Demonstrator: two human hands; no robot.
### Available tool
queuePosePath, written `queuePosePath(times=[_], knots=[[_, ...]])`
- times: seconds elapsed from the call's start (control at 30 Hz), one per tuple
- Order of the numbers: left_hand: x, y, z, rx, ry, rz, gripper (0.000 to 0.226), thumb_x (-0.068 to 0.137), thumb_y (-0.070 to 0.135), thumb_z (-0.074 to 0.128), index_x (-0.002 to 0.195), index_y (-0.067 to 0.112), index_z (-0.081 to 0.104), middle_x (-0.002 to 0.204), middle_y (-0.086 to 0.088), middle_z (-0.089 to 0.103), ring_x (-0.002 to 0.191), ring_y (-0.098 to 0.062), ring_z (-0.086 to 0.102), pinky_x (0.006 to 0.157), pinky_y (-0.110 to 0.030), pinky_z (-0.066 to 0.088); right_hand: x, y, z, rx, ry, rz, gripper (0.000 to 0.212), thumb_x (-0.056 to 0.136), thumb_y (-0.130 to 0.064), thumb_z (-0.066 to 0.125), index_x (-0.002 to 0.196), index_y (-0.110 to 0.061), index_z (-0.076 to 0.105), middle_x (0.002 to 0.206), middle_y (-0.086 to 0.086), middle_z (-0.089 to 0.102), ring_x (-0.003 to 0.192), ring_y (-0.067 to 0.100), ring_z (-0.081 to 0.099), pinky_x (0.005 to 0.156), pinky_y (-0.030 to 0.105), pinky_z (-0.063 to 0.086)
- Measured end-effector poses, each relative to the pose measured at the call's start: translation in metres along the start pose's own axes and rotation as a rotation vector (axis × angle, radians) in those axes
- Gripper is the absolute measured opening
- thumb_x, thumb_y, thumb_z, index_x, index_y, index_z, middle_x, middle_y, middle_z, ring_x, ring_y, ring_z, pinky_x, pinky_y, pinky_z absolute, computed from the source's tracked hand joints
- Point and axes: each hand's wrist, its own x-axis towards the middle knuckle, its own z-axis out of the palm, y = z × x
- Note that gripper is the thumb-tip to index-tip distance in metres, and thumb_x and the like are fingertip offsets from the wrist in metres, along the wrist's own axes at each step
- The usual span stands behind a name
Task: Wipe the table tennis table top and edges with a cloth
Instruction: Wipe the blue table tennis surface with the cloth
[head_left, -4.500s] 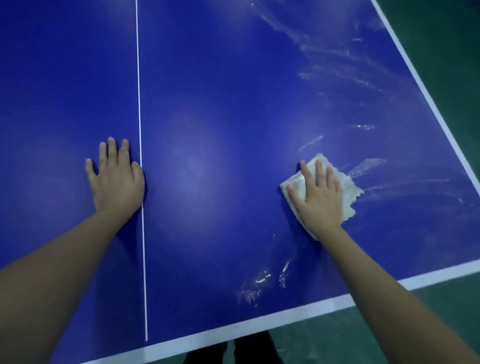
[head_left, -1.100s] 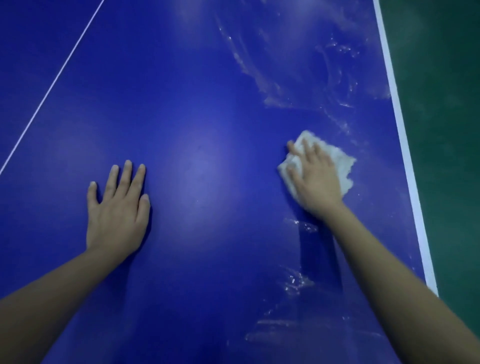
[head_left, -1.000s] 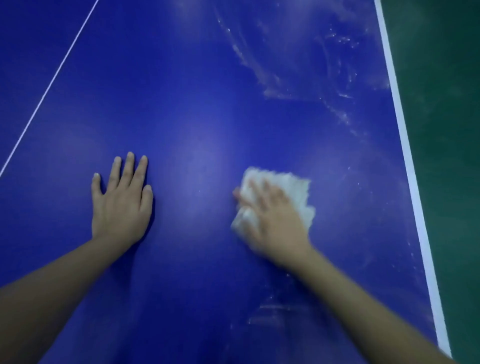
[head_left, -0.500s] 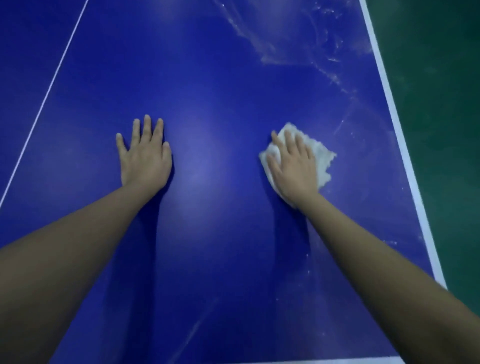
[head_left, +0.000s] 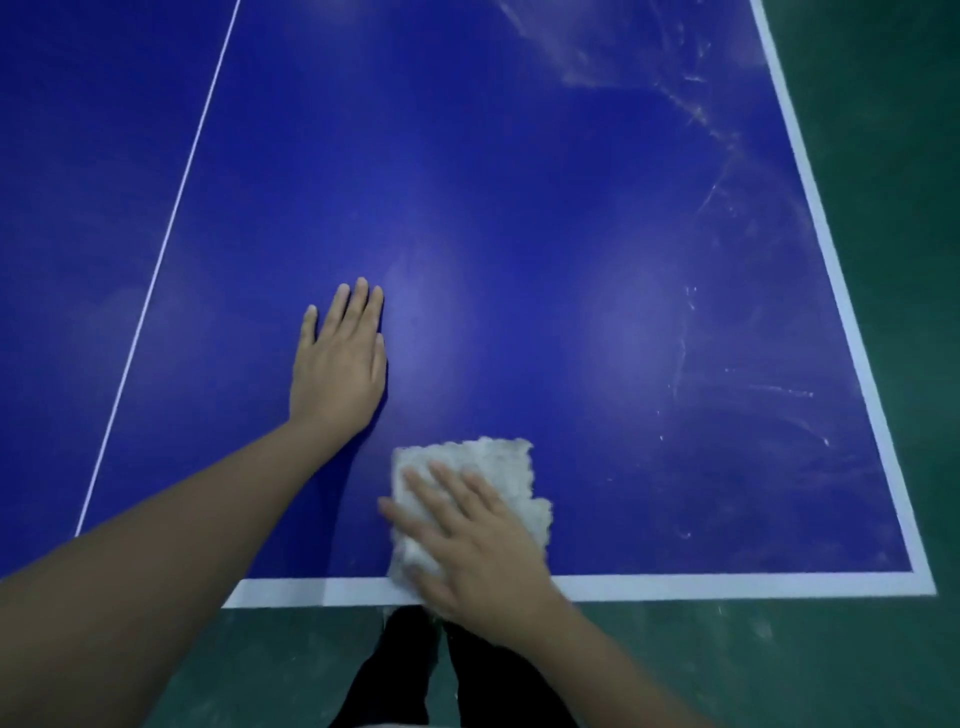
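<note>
The white cloth (head_left: 493, 467) (fuzzy, folded into a rough square pad) is being pressed flat at the near end of the blue table tennis table (head_left: 519, 208), its lower edge overlapping the white end line (head_left: 701, 588). It is being held down by the right hand (head_left: 478, 551), fingers straight and slightly spread; the left hand (head_left: 337, 369) is being braced flat on the top just beyond, fingers together. The stroke is best being carried with even palm pressure across the border, then overlapped toward the pale streaks (head_left: 691, 119) showing along the right side.
</note>
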Motion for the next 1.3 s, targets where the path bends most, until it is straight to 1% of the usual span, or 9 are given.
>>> queuePosePath(times=[0.1,0.23,0.4,0.6,0.7,0.8,0.97,1.1,1.3], knots=[[-0.008,0.002,-0.001,0.011,-0.013,0.004,0.051,0.1,0.023,0.022,0.149,0.011,0.013,0.157,-0.004,0.011,0.145,-0.018,0.006,0.116,-0.041,0.005,-0.034,0.04,-0.011,-0.015,0.067,0.299,0.049,0.09,-0.041,0.036,0.135,-0.026,0.05,0.142,0.006,0.046,0.13,0.028,0.045,0.109,0.037,0.023],[-0.007,0.003,-0.002,0.025,-0.004,0.003,0.051,0.1,0.023,0.021,0.149,0.011,0.011,0.157,-0.004,0.01,0.145,-0.018,0.005,0.116,-0.041,0.004,-0.059,0.056,-0.015,0.085,0.104,0.64,0.051,0.096,-0.046,0.021,0.144,-0.032,0.021,0.154,0.0,0.018,0.145,0.018,0.01,0.115,0.027,-0.003],[-0.005,0.003,-0.001,0.022,-0.017,0.009,0.051,0.1,0.023,0.023,0.149,0.011,0.011,0.157,-0.003,0.009,0.145,-0.018,0.004,0.116,-0.041,0.004,0.0,-0.049,0.008,-0.002,0.125,0.299,0.051,0.091,-0.045,0.03,0.135,-0.026,0.05,0.141,0.008,0.048,0.13,0.028,0.046,0.108,0.041,0.034],[-0.004,0.002,0.002,0.007,0.008,0.03,0.051,0.1,0.021,0.024,0.148,0.009,0.015,0.157,-0.005,0.013,0.144,-0.02,0.008,0.115,-0.042,0.006,0.013,-0.066,0.015,-0.004,-0.03,0.137,0.055,0.094,-0.047,0.022,0.145,-0.03,0.032,0.154,0.006,0.028,0.142,0.026,0.025,0.115,0.043,0.016],[-0.004,0.0,0.004,0.007,0.018,0.029,0.051,0.1,0.022,0.023,0.148,0.009,0.014,0.157,-0.006,0.013,0.145,-0.02,0.007,0.116,-0.042,0.005,-0.039,0.007,0.007,0.04,0.148,0.42,0.046,0.093,-0.04,0.035,0.134,-0.025,0.051,0.142,0.009,0.046,0.132,0.027,0.044,0.108,0.038,0.032],[-0.005,0.001,0.005,0.005,0.031,0.033,0.051,0.099,0.022,0.024,0.148,0.007,0.016,0.156,-0.008,0.015,0.144,-0.021,0.009,0.116,-0.043,0.006,-0.093,0.097,-0.006,0.103,0.181,0.797,0.046,0.101,-0.046,0.024,0.145,-0.032,0.029,0.155,0.007,0.022,0.144,0.024,0.018,0.116,0.034,0.008],[-0.003,0.001,0.004,-0.007,0.056,0.039,0.05,0.099,0.019,0.026,0.147,0.005,0.02,0.155,-0.01,0.019,0.144,-0.024,0.012,0.115,-0.045,0.008,-0.11,0.147,-0.013,0.102,0.314,1.22,0.051,0.1,-0.043,0.021,0.149,-0.028,0.02,0.158,0.008,0.011,0.146,0.024,0.007,0.118,0.041,0.009],[-0.005,0.004,0.005,-0.013,0.055,0.019,0.05,0.097,0.015,0.03,0.145,0.002,0.024,0.153,-0.014,0.022,0.143,-0.026,0.015,0.114,-0.046,0.01,-0.06,0.088,-0.001,0.06,0.284,0.878,0.053,0.099,-0.042,0.021,0.146,-0.021,0.033,0.154,0.016,0.023,0.143,0.031,0.02,0.116,0.041,0.011],[-0.019,0.033,0.002,-0.029,0.052,-0.058,0.047,0.096,0.008,0.035,0.141,-0.004,0.03,0.149,-0.021,0.028,0.14,-0.034,0.021,0.111,-0.052,0.016,-0.099,0.123,-0.005,0.064,0.168,0.533,0.059,0.093,-0.059,0.005,0.147,-0.04,0.016,0.157,-0.005,0.005,0.142,0.009,-0.008,0.112,0.024,-0.014]])
